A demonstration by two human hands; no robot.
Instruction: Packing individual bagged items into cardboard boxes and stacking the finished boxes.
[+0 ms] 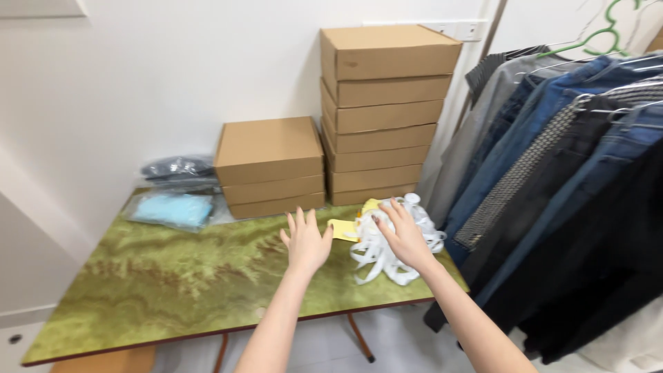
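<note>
My left hand [305, 242] hovers open over the green marbled table [159, 283], fingers spread, holding nothing. My right hand [404, 235] reaches over a heap of white ribbon-like strips [380, 259] at the table's right end, fingers apart and resting on or just above it. A yellow paper [343, 228] lies between the two hands, partly under the heap.
A low stack of three brown cardboard boxes [269, 166] and a taller stack of several [383, 110] stand against the wall. Bagged garments, one light blue [171, 209] and one dark [178, 168], lie at the back left. A rack of hanging clothes [559, 186] crowds the right side.
</note>
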